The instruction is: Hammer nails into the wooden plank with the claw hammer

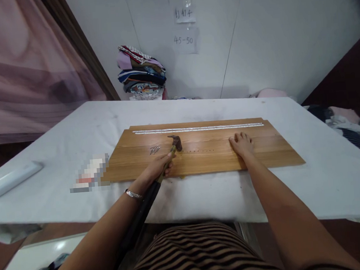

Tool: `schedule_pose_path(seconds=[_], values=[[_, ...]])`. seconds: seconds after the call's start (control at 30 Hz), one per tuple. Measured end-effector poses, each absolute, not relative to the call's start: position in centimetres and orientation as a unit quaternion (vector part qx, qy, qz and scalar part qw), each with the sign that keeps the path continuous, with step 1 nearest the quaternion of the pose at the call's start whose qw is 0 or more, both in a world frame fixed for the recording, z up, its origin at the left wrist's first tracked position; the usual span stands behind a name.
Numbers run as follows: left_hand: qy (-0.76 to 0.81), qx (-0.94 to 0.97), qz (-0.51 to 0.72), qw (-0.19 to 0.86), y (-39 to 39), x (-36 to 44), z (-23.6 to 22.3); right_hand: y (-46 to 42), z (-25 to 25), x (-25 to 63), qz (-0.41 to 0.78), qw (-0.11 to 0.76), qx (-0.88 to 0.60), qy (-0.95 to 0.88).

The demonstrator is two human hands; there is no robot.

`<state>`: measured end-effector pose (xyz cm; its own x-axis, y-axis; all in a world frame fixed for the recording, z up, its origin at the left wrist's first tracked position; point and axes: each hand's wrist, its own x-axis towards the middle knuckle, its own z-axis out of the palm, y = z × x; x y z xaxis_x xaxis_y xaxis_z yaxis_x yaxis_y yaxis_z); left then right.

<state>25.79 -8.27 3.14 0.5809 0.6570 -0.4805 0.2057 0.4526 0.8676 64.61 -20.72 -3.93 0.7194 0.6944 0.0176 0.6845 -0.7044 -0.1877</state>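
A claw hammer (176, 142) is gripped near its head by my left hand (159, 166), which has a silver bracelet at the wrist. Its long dark handle runs back along my forearm, and the head is over the wooden board (274, 150). To the left of the hammer head lies a small heap of loose nails (154, 150). A row of small dark nail heads or holes (198, 151) crosses the board to the right of the head. My right hand (243, 143) rests on the board's right part, fingers spread, holding nothing.
Two white measuring strips (198, 128) run along the board's far side. The white table (315, 191) carries a white roll (12, 179) at far left and a blurred-out item (91, 173) beside the board. Folded cloths (142, 73) are stacked against the wall behind.
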Motion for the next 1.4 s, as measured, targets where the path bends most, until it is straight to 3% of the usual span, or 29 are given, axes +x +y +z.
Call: schedule_pose_path(seconds=[1.4], values=[[0.393, 0.494, 0.156, 0.76, -7.9, 25.4, 2.4, -20.9, -3.4, 64.4, 0.027, 0.094, -0.924, -0.369]])
